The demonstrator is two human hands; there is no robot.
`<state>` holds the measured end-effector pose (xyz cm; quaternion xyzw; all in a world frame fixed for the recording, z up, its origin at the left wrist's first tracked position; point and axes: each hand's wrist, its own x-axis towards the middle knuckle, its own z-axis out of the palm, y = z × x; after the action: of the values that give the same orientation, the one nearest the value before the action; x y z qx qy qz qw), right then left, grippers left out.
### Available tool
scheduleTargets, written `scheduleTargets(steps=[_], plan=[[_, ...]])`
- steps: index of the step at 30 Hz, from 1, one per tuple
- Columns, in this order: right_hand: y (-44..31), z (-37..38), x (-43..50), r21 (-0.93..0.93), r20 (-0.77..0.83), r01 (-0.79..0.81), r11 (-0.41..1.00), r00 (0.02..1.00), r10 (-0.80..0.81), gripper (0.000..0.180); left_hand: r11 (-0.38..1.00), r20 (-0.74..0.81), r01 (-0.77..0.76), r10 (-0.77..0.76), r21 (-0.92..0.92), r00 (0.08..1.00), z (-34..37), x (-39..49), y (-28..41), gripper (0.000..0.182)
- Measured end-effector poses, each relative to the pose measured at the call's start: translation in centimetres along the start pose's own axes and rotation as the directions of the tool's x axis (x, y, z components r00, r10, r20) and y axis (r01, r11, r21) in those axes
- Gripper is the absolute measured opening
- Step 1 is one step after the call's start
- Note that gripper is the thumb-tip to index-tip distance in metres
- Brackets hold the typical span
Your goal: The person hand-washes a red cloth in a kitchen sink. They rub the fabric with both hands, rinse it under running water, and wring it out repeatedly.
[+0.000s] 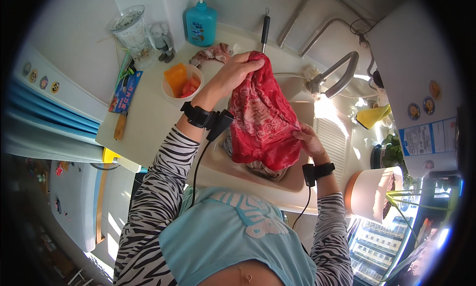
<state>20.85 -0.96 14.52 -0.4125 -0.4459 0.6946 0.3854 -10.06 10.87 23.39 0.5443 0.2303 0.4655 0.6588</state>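
Observation:
A red patterned cloth (260, 115), wet-looking and creased, hangs between my two hands above the sink basin (305, 115). My left hand (238, 70) grips its upper end. Lower down on the opposite side, my right hand (311, 141) pinches the cloth's edge between thumb and fingers. Beneath the cloth, other bunched fabric (269, 170) shows in the basin, mostly hidden. The metal faucet (334, 75) stands behind the basin, to the right of the cloth.
Left of the sink are a white tub (168, 90) with orange and red pieces, a crumpled pink cloth (212, 54), and a teal pump bottle (201, 23). A wooden-handled tool (120, 126) lies farther left. Rightward are a ribbed drainboard (332, 141), yellow cloth (373, 117) and potted plant (368, 193).

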Motion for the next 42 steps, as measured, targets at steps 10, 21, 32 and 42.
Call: scheduleTargets(steps=[10, 21, 32, 42], plan=[[-1.2, 2.5, 0.6, 0.24, -0.304, 0.2, 0.95, 0.945, -0.122, 0.023, 0.549, -0.466, 0.419, -0.06, 0.724, 0.883, -2.0, -4.6, -15.0, 0.053], [12.5, 9.7, 6.5, -0.902, -0.311, -0.124, 0.414, 0.851, -0.423, 0.025, 0.215, 0.264, 0.401, -0.474, -0.89, 0.84, 4.3, -10.6, -27.8, 0.038], [12.0, 7.2, 8.1, -0.856, -0.428, -0.244, 0.457, 0.829, -0.361, 0.032, 0.313, 0.005, 0.301, -0.685, -0.901, 0.728, 6.8, -9.9, -27.2, 0.021], [13.8, 4.2, 7.8, -0.779, -0.534, -0.305, 0.549, 0.781, -0.324, 0.028, 0.445, -0.096, 0.442, -0.781, -0.779, 0.617, 6.8, -9.2, -26.1, 0.029]])
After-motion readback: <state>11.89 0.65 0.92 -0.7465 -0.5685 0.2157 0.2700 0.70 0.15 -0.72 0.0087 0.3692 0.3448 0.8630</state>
